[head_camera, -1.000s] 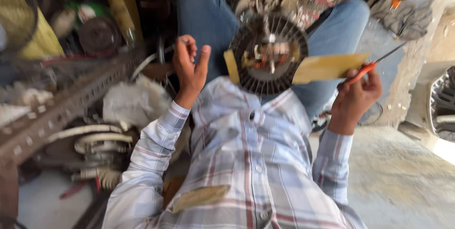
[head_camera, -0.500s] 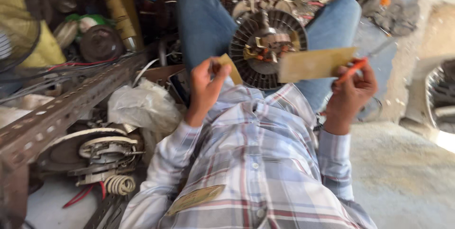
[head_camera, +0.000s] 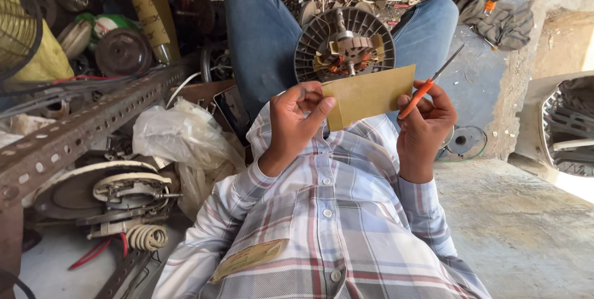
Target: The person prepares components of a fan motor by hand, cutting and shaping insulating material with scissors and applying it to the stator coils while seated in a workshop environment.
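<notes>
The left hand (head_camera: 297,119), open and empty 1 second ago, now pinches the tan insulation paper sheet (head_camera: 369,95) above the fan motor (head_camera: 344,45), while the right hand (head_camera: 426,119) grips orange-handled scissors (head_camera: 427,85) at its edge.

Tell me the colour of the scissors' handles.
Orange, on the scissors in the right hand; head view.

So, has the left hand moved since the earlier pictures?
Yes. The left hand was open and apart from the tan paper sheet; now it pinches the sheet's left edge, closer to the round motor between the knees.
</notes>
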